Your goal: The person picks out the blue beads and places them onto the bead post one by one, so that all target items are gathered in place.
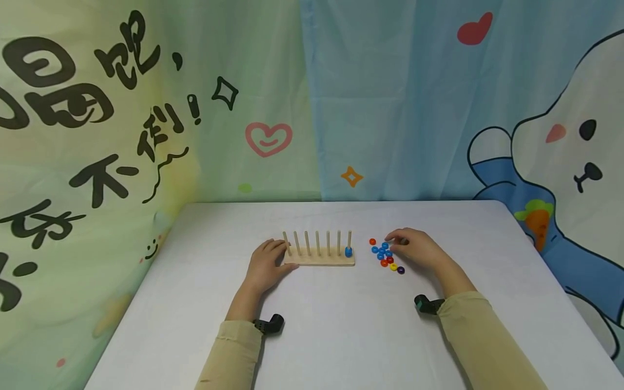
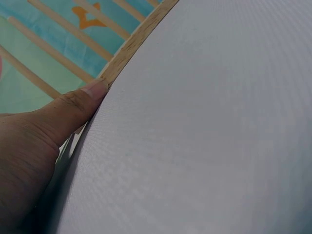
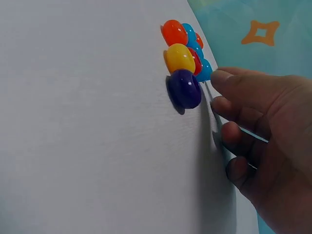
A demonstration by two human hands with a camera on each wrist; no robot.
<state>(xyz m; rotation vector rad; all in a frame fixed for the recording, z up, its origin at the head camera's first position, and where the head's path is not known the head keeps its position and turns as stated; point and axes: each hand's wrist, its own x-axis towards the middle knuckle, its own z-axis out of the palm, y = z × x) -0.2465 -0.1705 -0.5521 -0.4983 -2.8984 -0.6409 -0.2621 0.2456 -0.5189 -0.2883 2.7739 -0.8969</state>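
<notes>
Worktop (image 1: 341,325): white, carries everything below.
Peg board (image 1: 319,259): wooden, seven upright pegs, lying mid-worktop; one blue ring (image 1: 348,252) sits on the rightmost peg.
Left hand (image 1: 265,265): my fingers rest relaxed on the board's left end, thumb (image 2: 80,105) pressed against its edge.
Right hand (image 1: 414,249): my fingers curl at the ring pile; I cannot tell whether they pinch one.
Rings (image 1: 385,254): loose cluster just right of the board, blue, red, orange, yellow (image 3: 179,57), purple (image 3: 185,87).
</notes>
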